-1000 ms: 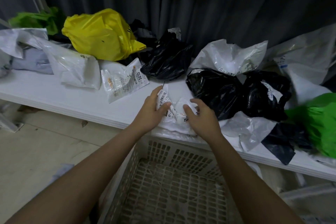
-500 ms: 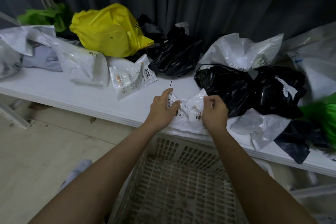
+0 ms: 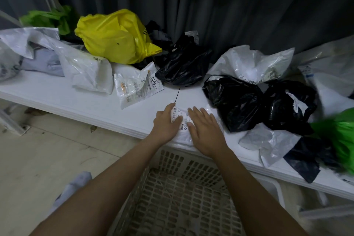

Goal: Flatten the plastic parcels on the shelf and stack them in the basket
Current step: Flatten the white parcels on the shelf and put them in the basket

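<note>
Pinching white parcel [image 3: 183, 120] edge: left hand [image 3: 166, 123]; right hand [image 3: 206, 130] flat, pressing parcel on shelf [image 3: 76, 97].

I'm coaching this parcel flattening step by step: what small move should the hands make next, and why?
Probably sweep the right hand outward across the white parcel to press it flat. The left hand pinches its barcoded edge, the right lies flat on it, it lies at the shelf edge, and the basket below holds no parcel.
</note>
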Motion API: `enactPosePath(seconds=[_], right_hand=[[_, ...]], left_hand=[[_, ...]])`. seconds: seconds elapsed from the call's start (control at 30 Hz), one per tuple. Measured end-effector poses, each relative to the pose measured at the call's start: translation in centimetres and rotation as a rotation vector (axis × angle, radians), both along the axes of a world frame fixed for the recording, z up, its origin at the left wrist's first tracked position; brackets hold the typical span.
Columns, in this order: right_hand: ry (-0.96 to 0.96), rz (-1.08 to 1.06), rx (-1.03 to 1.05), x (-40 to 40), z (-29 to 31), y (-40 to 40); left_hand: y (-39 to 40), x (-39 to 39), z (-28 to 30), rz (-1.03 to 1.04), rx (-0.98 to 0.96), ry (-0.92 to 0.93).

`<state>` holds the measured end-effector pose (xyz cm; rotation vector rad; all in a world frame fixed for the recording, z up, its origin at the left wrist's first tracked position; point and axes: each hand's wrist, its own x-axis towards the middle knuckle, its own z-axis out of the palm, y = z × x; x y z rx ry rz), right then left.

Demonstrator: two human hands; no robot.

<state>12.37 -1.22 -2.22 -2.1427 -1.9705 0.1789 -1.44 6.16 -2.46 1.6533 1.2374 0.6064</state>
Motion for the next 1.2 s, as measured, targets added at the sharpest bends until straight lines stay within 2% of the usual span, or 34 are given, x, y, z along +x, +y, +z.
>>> enactPosePath(seconds=[0.23,0.43,0.53,0.6,0.77,0.83,0.9,0.97,1.07,1.2], right_hand=[[0.085,-0.138,-0.066,-0.5,-0.6,0.5],[0.027,-0.213,-0.100,-0.9,-1.4,0.9],[-0.056,-0.075,0.055,-1.6,-0.8,1.0],[-0.095,0.021,0.058,-1.7,-0.8,1.0],[-0.083,-0.040,-0.017,-1.4,-2.2,0.8],[-0.057,-0.059,-0.025,-1.6,-2.3,0.9],[0.013,-0.104,-0.027,-1.7,-1.8,1.1],[0.072,-0.163,-0.023,-1.5,-1.1,1.3],[0.037,-0.192,-0.015,-0.8,-0.2,1.6],[-0.001,-0.200,-0.083,-0.1,-0.5,1.4]], left_hand=[[-0.1,-0.1,-0.5,-0.028,0.023,0.072],[0.2,-0.2,-1.0,-0.038,-0.027,0.078],[0.6,-0.2,-1.4,-0.024,-0.055,0.054],[0.7,-0.3,-1.6,-0.026,-0.061,0.037],[0.8,-0.6,-1.9,-0.058,-0.036,0.045],[0.6,-0.4,-1.3,-0.070,0.080,0.165],[-0.1,-0.3,-0.4,-0.059,0.349,0.380],[-0.8,0.1,0.0,-0.122,0.554,0.435],[-1.1,1.5,-0.4,-0.267,0.595,0.485],[-0.6,3.0,-1.1,-0.330,0.572,0.576]])
